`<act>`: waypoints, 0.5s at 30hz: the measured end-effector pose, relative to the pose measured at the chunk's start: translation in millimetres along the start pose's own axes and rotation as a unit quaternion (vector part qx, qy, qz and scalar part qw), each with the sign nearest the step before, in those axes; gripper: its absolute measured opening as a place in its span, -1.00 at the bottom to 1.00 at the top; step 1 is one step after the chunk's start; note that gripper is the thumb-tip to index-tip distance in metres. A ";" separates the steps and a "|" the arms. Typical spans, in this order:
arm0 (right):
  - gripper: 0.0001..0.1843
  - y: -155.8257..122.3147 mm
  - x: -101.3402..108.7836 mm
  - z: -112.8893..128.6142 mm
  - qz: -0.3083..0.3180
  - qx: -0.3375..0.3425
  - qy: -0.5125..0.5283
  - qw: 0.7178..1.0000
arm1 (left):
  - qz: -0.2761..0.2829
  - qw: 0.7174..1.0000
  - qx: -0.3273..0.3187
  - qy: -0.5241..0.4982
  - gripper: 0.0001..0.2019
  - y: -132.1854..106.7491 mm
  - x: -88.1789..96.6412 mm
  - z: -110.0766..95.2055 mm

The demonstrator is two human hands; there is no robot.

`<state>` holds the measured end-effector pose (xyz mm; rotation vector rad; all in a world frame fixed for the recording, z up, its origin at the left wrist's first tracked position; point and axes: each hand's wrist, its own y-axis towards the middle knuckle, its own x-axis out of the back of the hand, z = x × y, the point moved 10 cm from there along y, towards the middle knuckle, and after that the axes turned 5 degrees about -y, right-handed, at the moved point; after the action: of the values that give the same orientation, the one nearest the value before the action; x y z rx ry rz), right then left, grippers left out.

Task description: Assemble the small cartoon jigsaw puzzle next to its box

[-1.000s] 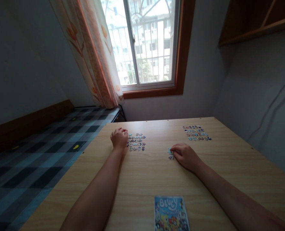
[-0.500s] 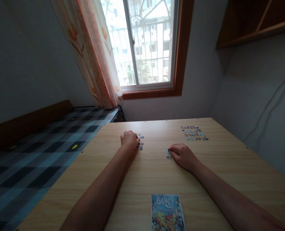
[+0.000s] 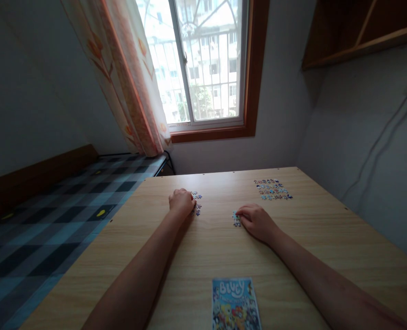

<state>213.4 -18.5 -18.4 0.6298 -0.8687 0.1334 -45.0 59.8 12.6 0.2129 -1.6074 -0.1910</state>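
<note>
My left hand (image 3: pixel 181 201) rests on the table with its fingers curled down beside loose jigsaw puzzle pieces (image 3: pixel 197 211). Its fingertips are partly hidden, so whatever is between them cannot be made out. To the right, my right hand (image 3: pixel 257 221) lies on its side, thumb and fingers drawn together at the edge of a small joined section of puzzle (image 3: pixel 236 220). Farther back at the right are several rows of puzzle pieces (image 3: pixel 274 189). Close to me lies a picture card (image 3: pixel 236 302) with "Bluey" lettering and colourful cartoon figures.
The light wooden table (image 3: pixel 189 275) stands before a wall with a window (image 3: pixel 206 68) and a flowered curtain (image 3: pixel 134 105). A bed with a checked cover (image 3: pixel 62 215) is at the left. A wooden shelf (image 3: pixel 348 50) hangs at upper right, above a cable (image 3: pixel 375 142).
The view has turned slightly right, so everything appears a little farther left. Both hands stay at the same pieces, with hardly any movement over the table.
</note>
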 end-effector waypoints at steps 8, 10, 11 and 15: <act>-0.75 0.5 0.7 3.1 0.001 0.001 0.000 1.000 | -0.007 1.000 0.006 -0.015 -0.83 -1.0 5.2 -0.8; -0.75 0.5 0.5 4.1 0.003 0.002 0.001 1.000 | 0.000 1.000 0.006 -0.017 -0.83 -1.6 6.8 -2.4; -0.75 0.5 0.4 4.3 0.003 0.003 0.001 1.000 | 0.003 1.000 0.008 -0.020 -0.84 -1.9 7.7 -3.1; -0.75 0.3 0.3 2.9 0.003 -0.001 0.001 1.000 | 0.024 0.998 0.020 -0.049 -0.87 -3.0 8.0 -5.4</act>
<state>211.6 -19.9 -16.6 0.6255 -0.8684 0.1379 -39.9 54.8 19.8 0.1977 -1.7131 -0.1338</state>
